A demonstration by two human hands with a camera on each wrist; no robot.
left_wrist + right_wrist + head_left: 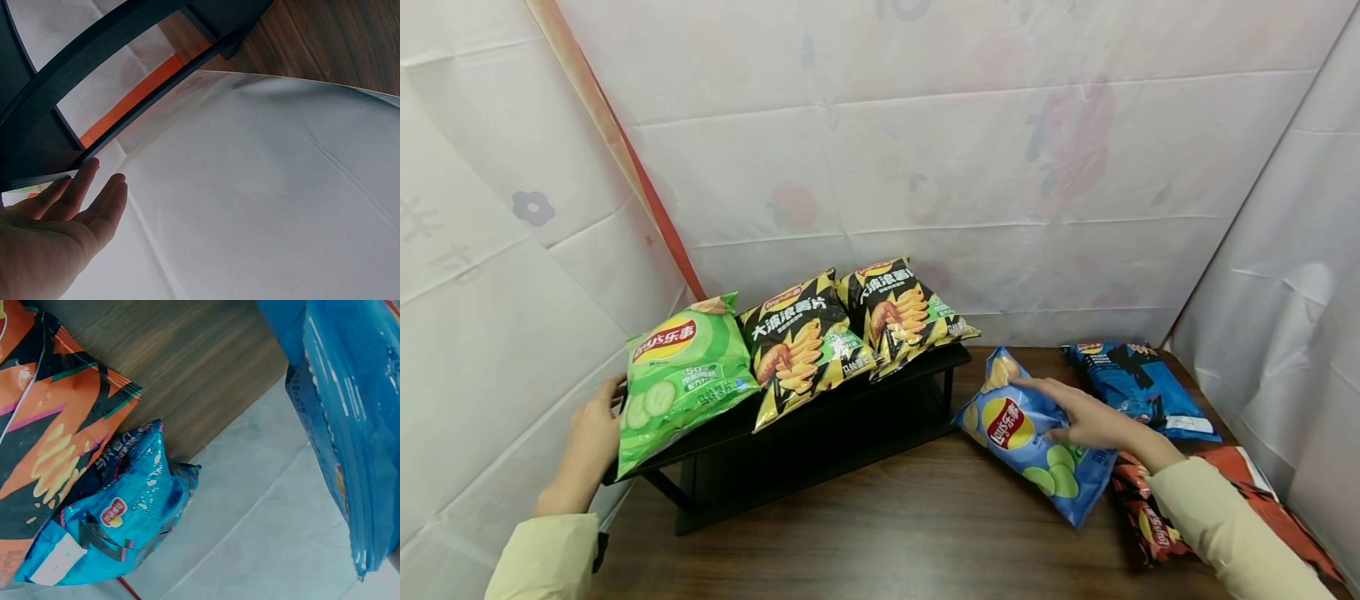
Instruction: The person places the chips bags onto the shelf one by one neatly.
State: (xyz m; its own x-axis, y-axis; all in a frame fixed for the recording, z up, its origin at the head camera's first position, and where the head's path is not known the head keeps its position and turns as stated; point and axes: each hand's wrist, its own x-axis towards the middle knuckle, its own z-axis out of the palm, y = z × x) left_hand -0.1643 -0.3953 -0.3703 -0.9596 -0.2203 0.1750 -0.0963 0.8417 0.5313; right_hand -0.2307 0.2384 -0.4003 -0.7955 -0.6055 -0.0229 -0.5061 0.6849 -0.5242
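A green bag of chips [688, 375] leans on the left end of a black rack [805, 467]. At its left edge is my left hand [589, 442]; in the left wrist view that hand's fingers [103, 215] are loosely extended beside the rack's end. My right hand [1093, 421] grips a light blue bag of chips [1026, 442] near its upper edge, tilted in front of the rack's right end. In the right wrist view the blue bag [356, 425] fills the right side, and most of the hand is out of sight.
Two black-and-yellow chip bags [808, 342] sit along the rack beside the green one. To the right on the wooden table [880, 533] lie a darker blue bag [1138, 387] and red-orange bags [1157, 529], partly under my right forearm. White sheets [925, 167] enclose the table.
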